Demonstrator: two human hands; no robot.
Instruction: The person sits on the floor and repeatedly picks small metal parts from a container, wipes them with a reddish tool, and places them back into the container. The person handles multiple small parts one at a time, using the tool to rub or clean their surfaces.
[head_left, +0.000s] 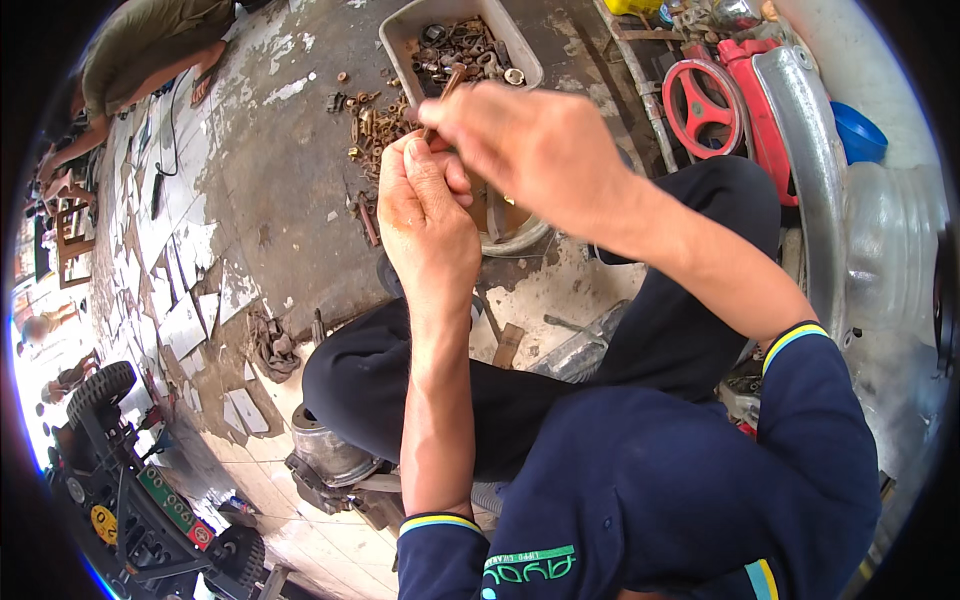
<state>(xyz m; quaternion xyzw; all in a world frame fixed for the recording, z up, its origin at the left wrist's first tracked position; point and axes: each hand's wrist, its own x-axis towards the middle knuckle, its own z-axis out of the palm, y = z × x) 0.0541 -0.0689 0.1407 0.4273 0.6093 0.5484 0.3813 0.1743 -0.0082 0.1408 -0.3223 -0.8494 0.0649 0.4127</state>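
Observation:
My left hand pinches a rusty bolt between thumb and fingers, its head pointing up and away. My right hand, blurred, closes around the same bolt from the right; the exact contact of its fingertips is hidden. Beyond the hands, a grey plastic tub holds many rusty metal parts. A pile of rusty nuts and bolts lies on the floor left of it. Under my right hand, a round basin contains brownish liquid and a flat tool-like piece, partly hidden.
Red metal machinery with a handwheel and a blue bowl stand at the right. A crumpled rag and a metal drum-like part lie left of my knee. Another person is at upper left; a small black vehicle stands lower left.

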